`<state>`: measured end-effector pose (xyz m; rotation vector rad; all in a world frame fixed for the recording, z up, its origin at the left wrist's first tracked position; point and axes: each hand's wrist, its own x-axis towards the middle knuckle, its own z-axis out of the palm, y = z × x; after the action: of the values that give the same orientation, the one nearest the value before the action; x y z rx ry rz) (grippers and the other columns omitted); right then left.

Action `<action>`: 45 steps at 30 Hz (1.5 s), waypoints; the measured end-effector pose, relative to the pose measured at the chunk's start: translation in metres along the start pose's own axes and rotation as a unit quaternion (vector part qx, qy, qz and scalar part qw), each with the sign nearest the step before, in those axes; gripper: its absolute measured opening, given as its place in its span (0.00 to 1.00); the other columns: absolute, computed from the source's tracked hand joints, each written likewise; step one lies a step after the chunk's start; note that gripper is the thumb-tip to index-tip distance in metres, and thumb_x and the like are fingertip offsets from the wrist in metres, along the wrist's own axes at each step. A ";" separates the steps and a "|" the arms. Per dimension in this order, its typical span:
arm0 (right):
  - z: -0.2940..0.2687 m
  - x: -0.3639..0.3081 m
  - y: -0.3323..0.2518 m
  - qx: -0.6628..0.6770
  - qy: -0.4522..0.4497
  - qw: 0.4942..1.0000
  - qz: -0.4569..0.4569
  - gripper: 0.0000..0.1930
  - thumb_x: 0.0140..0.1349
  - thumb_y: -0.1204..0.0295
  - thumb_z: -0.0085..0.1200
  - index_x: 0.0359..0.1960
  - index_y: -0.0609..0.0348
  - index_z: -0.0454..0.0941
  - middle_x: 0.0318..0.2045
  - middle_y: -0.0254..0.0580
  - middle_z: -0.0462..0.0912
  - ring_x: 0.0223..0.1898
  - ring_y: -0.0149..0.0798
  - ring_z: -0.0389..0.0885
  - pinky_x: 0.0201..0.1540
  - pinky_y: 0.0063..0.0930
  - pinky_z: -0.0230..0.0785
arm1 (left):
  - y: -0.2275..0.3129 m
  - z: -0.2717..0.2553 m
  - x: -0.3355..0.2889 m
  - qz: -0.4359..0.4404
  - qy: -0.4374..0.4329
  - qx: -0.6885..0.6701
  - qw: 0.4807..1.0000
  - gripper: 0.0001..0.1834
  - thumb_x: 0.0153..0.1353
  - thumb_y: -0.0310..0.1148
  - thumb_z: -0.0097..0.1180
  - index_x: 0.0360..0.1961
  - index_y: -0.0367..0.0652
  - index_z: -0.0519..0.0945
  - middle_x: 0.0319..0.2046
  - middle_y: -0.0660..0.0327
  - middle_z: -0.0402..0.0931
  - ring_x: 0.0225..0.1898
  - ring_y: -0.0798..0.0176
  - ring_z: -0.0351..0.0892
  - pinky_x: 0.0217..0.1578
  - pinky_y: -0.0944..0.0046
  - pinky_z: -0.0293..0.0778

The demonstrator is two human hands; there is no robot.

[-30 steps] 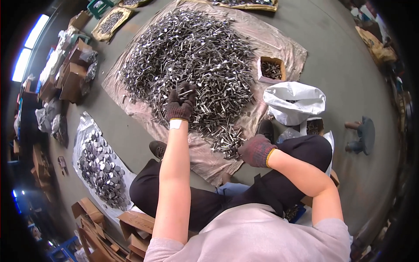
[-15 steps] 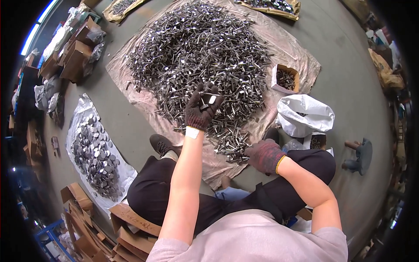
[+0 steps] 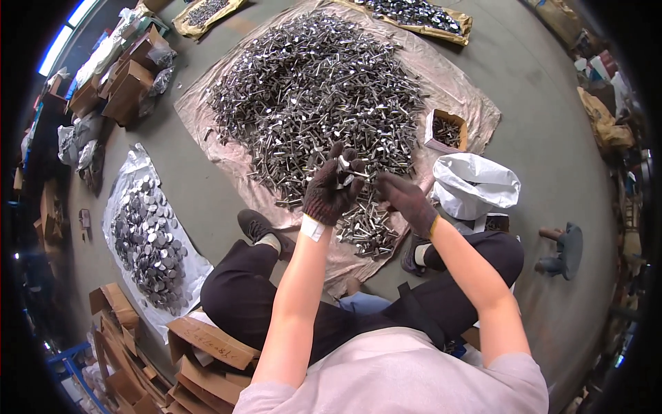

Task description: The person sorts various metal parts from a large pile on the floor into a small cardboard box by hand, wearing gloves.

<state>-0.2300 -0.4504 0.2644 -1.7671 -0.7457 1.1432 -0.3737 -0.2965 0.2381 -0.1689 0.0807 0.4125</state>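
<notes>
Metal pieces (image 3: 343, 163) were grasped by the left hand (image 3: 329, 193) above the sheet (image 3: 469, 103), toward its near corner; the grip of the right hand (image 3: 409, 202), just beside, could not be told.

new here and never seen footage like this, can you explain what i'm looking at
There's no machine here: a person is working with their own two gloved hands. A wide camera worn on the person's head looks down, which is why straight edges bend. The left hand has small metal parts in its grip. The right hand is close beside it; I can't tell whether it holds anything. A big metal pile lies on a pale cloth. A box and white bag are to the right, discs to the left.
</notes>
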 end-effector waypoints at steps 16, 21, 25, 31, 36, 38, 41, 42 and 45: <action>0.063 -0.046 -0.037 0.402 0.120 0.904 0.079 0.12 0.68 0.70 0.53 0.49 0.64 0.79 0.39 0.41 0.85 0.34 0.32 0.84 0.33 0.23 0.80 | -0.038 0.011 -0.079 0.018 0.049 0.153 0.987 0.30 0.65 0.38 0.56 0.67 0.50 0.64 0.60 0.53 0.70 0.55 0.47 0.76 0.47 0.51 0.79; 0.071 -0.070 -0.039 0.407 0.139 0.901 0.046 0.12 0.67 0.71 0.55 0.48 0.65 0.79 0.38 0.42 0.85 0.34 0.31 0.84 0.34 0.23 0.80 | -0.044 0.009 -0.096 0.030 0.102 0.139 0.985 0.29 0.67 0.37 0.54 0.68 0.49 0.64 0.55 0.53 0.75 0.52 0.48 0.77 0.52 0.45 0.76; 0.069 -0.078 -0.031 0.390 0.121 0.912 0.044 0.12 0.65 0.74 0.57 0.49 0.64 0.78 0.37 0.42 0.85 0.31 0.33 0.84 0.32 0.23 0.78 | -0.049 0.013 -0.104 0.022 0.099 0.107 0.989 0.30 0.67 0.37 0.54 0.68 0.48 0.63 0.54 0.54 0.75 0.52 0.49 0.77 0.53 0.44 0.75; 0.060 -0.081 -0.029 0.337 0.221 0.914 0.052 0.11 0.63 0.74 0.60 0.46 0.62 0.80 0.31 0.37 0.84 0.24 0.27 0.79 0.25 0.19 0.72 | -0.052 0.003 -0.110 0.016 0.110 0.151 0.982 0.32 0.63 0.41 0.60 0.65 0.46 0.64 0.58 0.53 0.72 0.55 0.50 0.75 0.58 0.40 0.69; 0.042 -0.081 -0.025 0.431 0.151 0.888 0.058 0.10 0.62 0.73 0.62 0.44 0.60 0.81 0.27 0.33 0.82 0.20 0.26 0.77 0.21 0.20 0.71 | -0.056 0.005 -0.108 0.013 0.110 0.098 0.989 0.31 0.65 0.31 0.54 0.68 0.49 0.61 0.58 0.53 0.71 0.53 0.54 0.75 0.58 0.40 0.71; 0.048 -0.084 -0.035 0.396 0.161 0.899 0.090 0.10 0.62 0.73 0.62 0.44 0.59 0.81 0.26 0.33 0.82 0.20 0.26 0.77 0.20 0.20 0.71 | -0.060 0.006 -0.107 0.026 0.146 0.222 0.964 0.33 0.63 0.26 0.55 0.69 0.49 0.60 0.57 0.53 0.72 0.54 0.55 0.75 0.57 0.44 0.73; 0.051 -0.087 -0.036 0.391 0.172 0.899 0.094 0.10 0.62 0.72 0.62 0.44 0.59 0.81 0.27 0.33 0.82 0.21 0.27 0.78 0.21 0.21 0.72 | -0.067 0.010 -0.108 0.050 0.123 0.330 0.935 0.33 0.61 0.24 0.56 0.68 0.46 0.63 0.54 0.55 0.75 0.53 0.57 0.76 0.57 0.49 0.74; 0.049 -0.088 -0.036 0.390 0.172 0.900 0.094 0.10 0.62 0.72 0.62 0.44 0.59 0.81 0.27 0.33 0.82 0.21 0.27 0.78 0.21 0.21 0.72 | -0.066 0.009 -0.108 0.050 0.123 0.329 0.935 0.33 0.61 0.24 0.56 0.68 0.46 0.63 0.54 0.55 0.75 0.53 0.57 0.76 0.57 0.49 0.74; 0.042 -0.090 -0.039 0.456 0.128 0.878 0.065 0.10 0.62 0.72 0.62 0.44 0.58 0.81 0.28 0.33 0.82 0.23 0.28 0.79 0.22 0.21 0.73 | -0.065 0.010 -0.108 0.039 0.092 0.445 0.890 0.32 0.59 0.26 0.59 0.66 0.42 0.67 0.52 0.57 0.76 0.52 0.59 0.77 0.56 0.53 0.74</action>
<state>-0.3049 -0.4932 0.3268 -1.1123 0.1067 1.0581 -0.4458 -0.3956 0.2700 0.7104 0.4550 0.4031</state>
